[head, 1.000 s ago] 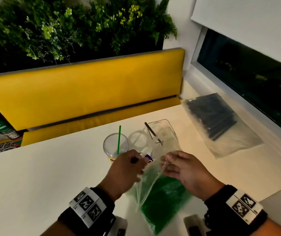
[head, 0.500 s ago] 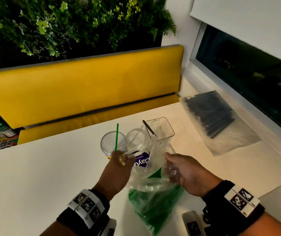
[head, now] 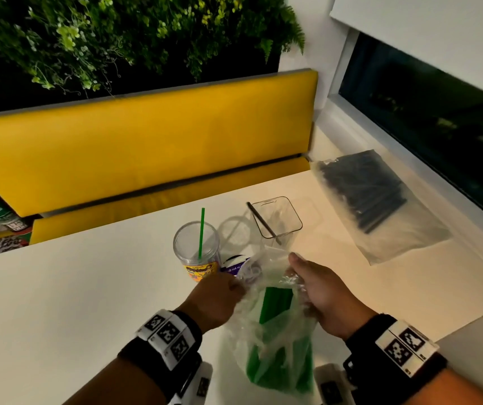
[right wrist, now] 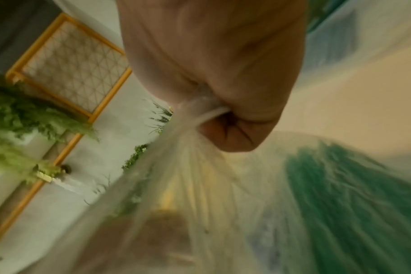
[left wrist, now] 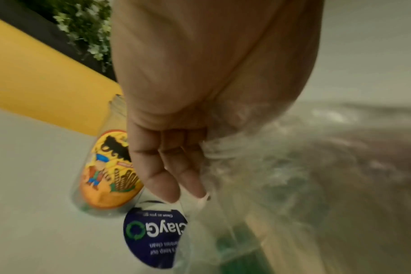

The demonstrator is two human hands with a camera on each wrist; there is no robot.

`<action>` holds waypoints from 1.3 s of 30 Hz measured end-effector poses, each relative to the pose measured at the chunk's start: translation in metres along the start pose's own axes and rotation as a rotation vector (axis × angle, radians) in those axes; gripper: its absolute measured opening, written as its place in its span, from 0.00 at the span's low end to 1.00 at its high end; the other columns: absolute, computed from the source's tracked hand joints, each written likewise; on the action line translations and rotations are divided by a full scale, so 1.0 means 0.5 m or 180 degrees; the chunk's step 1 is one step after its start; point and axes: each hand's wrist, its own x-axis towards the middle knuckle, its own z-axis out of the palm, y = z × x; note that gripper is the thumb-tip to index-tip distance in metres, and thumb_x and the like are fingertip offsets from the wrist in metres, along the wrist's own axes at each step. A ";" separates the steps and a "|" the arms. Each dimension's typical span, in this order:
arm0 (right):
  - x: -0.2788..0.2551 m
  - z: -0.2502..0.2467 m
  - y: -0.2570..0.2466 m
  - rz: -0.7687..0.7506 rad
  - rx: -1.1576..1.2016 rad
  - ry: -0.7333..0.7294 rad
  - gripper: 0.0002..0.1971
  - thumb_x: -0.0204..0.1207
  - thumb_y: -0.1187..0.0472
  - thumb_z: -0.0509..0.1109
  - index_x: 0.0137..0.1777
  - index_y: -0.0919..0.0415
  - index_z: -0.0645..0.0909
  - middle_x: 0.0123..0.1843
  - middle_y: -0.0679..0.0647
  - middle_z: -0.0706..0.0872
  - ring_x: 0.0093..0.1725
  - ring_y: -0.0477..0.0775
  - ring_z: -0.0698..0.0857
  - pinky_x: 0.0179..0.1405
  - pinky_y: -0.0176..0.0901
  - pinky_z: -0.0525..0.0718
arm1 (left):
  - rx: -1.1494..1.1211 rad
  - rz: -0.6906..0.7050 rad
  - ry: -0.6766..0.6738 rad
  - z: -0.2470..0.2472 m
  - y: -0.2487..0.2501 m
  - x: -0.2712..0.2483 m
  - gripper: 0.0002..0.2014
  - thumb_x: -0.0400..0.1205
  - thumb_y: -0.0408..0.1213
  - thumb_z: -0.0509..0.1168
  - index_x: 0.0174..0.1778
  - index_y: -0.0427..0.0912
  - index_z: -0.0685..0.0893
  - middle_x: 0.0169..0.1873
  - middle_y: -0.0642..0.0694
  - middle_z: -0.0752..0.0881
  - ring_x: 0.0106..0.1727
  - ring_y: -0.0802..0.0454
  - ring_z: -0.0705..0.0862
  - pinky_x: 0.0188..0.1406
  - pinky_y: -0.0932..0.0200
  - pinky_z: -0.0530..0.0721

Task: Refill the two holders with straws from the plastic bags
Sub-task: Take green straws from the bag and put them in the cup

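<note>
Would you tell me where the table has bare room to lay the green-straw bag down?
Bare table lies left of the left hand and cup. Crowded: the cup, square holder and black-straw bag.

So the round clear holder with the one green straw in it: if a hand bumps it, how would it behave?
The round holder would probably tip or skid easily: it is tall, narrow, clear plastic, holding just one green straw, so likely light. The straw leans on the rim and would likely swing or fall out. The left hand works close beside it.
</note>
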 end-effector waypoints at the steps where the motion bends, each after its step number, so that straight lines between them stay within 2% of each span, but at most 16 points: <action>1: 0.004 -0.006 0.001 -0.0100 -0.0104 0.0047 0.20 0.79 0.44 0.70 0.36 0.61 0.82 0.20 0.49 0.77 0.16 0.46 0.72 0.18 0.32 0.69 | -0.0770 -0.0092 -0.0025 -0.003 -0.002 -0.004 0.11 0.87 0.32 0.60 0.43 0.34 0.85 0.44 0.35 0.92 0.29 0.56 0.84 0.29 0.58 0.82; 5: 0.019 -0.027 0.003 -0.0037 -0.0632 -0.0247 0.27 0.77 0.39 0.69 0.23 0.57 0.83 0.20 0.47 0.77 0.17 0.44 0.73 0.22 0.33 0.69 | -0.3013 -0.0245 -0.0047 -0.018 0.039 -0.029 0.13 0.85 0.24 0.54 0.39 0.37 0.80 0.32 0.39 0.81 0.23 0.51 0.79 0.25 0.59 0.76; 7: 0.024 -0.038 0.006 0.0098 -0.0256 -0.0992 0.14 0.73 0.41 0.76 0.44 0.52 0.91 0.36 0.58 0.82 0.33 0.58 0.73 0.38 0.44 0.72 | -0.3466 -0.0131 -0.0289 -0.034 0.057 -0.039 0.13 0.80 0.20 0.54 0.34 0.39 0.75 0.24 0.44 0.74 0.19 0.53 0.74 0.22 0.61 0.75; 9: 0.035 -0.067 0.013 0.0168 -0.0199 -0.1788 0.24 0.73 0.55 0.79 0.69 0.56 0.79 0.52 0.66 0.76 0.47 0.67 0.66 0.43 0.55 0.64 | -0.3622 0.0112 -0.0629 -0.056 0.064 -0.055 0.10 0.76 0.22 0.59 0.33 0.38 0.78 0.22 0.47 0.73 0.19 0.53 0.75 0.22 0.60 0.79; 12: 0.034 -0.092 -0.003 0.0354 0.0030 -0.2175 0.25 0.71 0.66 0.76 0.69 0.56 0.79 0.39 0.56 0.74 0.35 0.54 0.67 0.37 0.44 0.60 | -0.3880 0.0330 -0.1192 -0.087 0.040 -0.070 0.13 0.70 0.31 0.69 0.50 0.34 0.89 0.37 0.40 0.84 0.35 0.45 0.84 0.33 0.54 0.84; 14: 0.033 -0.082 -0.007 0.0380 -0.0558 -0.1740 0.15 0.70 0.52 0.77 0.56 0.52 0.87 0.32 0.49 0.72 0.27 0.47 0.67 0.29 0.40 0.63 | -0.3391 0.0239 -0.0916 -0.083 0.013 -0.058 0.17 0.75 0.37 0.71 0.58 0.36 0.88 0.36 0.44 0.81 0.35 0.47 0.79 0.32 0.55 0.77; 16: 0.026 -0.053 -0.005 -0.0067 -0.2095 -0.0757 0.16 0.68 0.39 0.77 0.49 0.48 0.86 0.39 0.49 0.81 0.32 0.48 0.79 0.29 0.38 0.75 | -0.1745 0.0249 -0.0106 -0.061 0.000 -0.042 0.12 0.83 0.47 0.70 0.51 0.42 0.89 0.28 0.54 0.74 0.30 0.54 0.71 0.30 0.53 0.70; 18: 0.014 -0.020 0.006 -0.0772 -0.3025 -0.0289 0.33 0.65 0.37 0.78 0.70 0.42 0.74 0.61 0.48 0.76 0.55 0.47 0.80 0.50 0.37 0.76 | -0.0731 0.0497 0.0391 -0.035 -0.004 -0.027 0.13 0.85 0.51 0.66 0.41 0.46 0.85 0.24 0.57 0.73 0.29 0.57 0.71 0.32 0.54 0.73; 20: -0.004 0.011 0.010 -0.1174 -0.3026 -0.0334 0.47 0.65 0.37 0.77 0.81 0.37 0.57 0.64 0.41 0.67 0.65 0.43 0.73 0.62 0.39 0.73 | -0.0662 0.0780 0.0374 -0.020 0.005 -0.022 0.12 0.86 0.49 0.65 0.40 0.51 0.85 0.26 0.54 0.79 0.30 0.59 0.74 0.34 0.57 0.77; 22: 0.000 0.030 0.016 -0.1537 -0.3052 -0.0375 0.33 0.74 0.41 0.73 0.77 0.38 0.65 0.58 0.38 0.77 0.59 0.42 0.80 0.58 0.42 0.77 | -0.0700 0.0988 0.0294 -0.018 0.020 -0.021 0.12 0.87 0.49 0.65 0.44 0.47 0.86 0.31 0.54 0.84 0.33 0.62 0.76 0.37 0.58 0.79; 24: 0.017 0.034 0.020 -0.1550 -0.2450 -0.0462 0.09 0.84 0.54 0.65 0.61 0.46 0.80 0.40 0.39 0.84 0.39 0.43 0.83 0.43 0.45 0.79 | -0.0939 0.1146 0.0324 -0.021 0.035 -0.027 0.07 0.86 0.45 0.67 0.46 0.46 0.85 0.31 0.61 0.82 0.33 0.66 0.77 0.37 0.67 0.76; 27: 0.029 0.039 0.014 -0.0947 -0.1268 -0.0643 0.12 0.86 0.64 0.59 0.49 0.52 0.84 0.31 0.47 0.82 0.26 0.42 0.77 0.28 0.40 0.80 | -0.0908 0.0963 0.0478 -0.034 0.030 -0.026 0.09 0.83 0.45 0.71 0.56 0.49 0.82 0.37 0.63 0.86 0.38 0.68 0.82 0.42 0.69 0.78; 30: 0.036 0.047 0.036 -0.0985 -0.1568 -0.0655 0.06 0.83 0.57 0.67 0.53 0.52 0.85 0.38 0.53 0.87 0.32 0.44 0.82 0.30 0.34 0.79 | 0.1019 0.0688 0.1227 -0.043 -0.003 -0.026 0.21 0.80 0.52 0.71 0.66 0.51 0.76 0.53 0.55 0.83 0.53 0.53 0.85 0.53 0.54 0.82; 32: 0.047 0.056 0.052 -0.1074 -0.1849 -0.0587 0.06 0.80 0.53 0.72 0.44 0.53 0.86 0.34 0.46 0.89 0.32 0.40 0.84 0.31 0.31 0.79 | 0.1568 0.1674 0.1754 -0.023 0.000 -0.040 0.19 0.79 0.46 0.71 0.64 0.45 0.79 0.57 0.44 0.82 0.57 0.43 0.83 0.56 0.45 0.84; 35: 0.069 0.062 0.061 -0.1037 -0.2038 -0.0287 0.20 0.82 0.50 0.68 0.31 0.58 0.82 0.24 0.47 0.84 0.26 0.42 0.80 0.32 0.41 0.78 | 0.1807 0.2877 0.1150 0.040 0.015 -0.073 0.04 0.83 0.38 0.64 0.51 0.44 0.83 0.44 0.45 0.85 0.44 0.43 0.84 0.47 0.52 0.81; 39: 0.100 0.047 0.057 -0.1038 -0.2306 -0.0004 0.17 0.85 0.49 0.60 0.45 0.62 0.82 0.39 0.55 0.84 0.39 0.54 0.81 0.35 0.43 0.75 | 0.2167 0.0699 -0.0451 0.037 -0.016 -0.079 0.14 0.88 0.42 0.56 0.69 0.51 0.73 0.59 0.48 0.85 0.59 0.43 0.86 0.60 0.51 0.83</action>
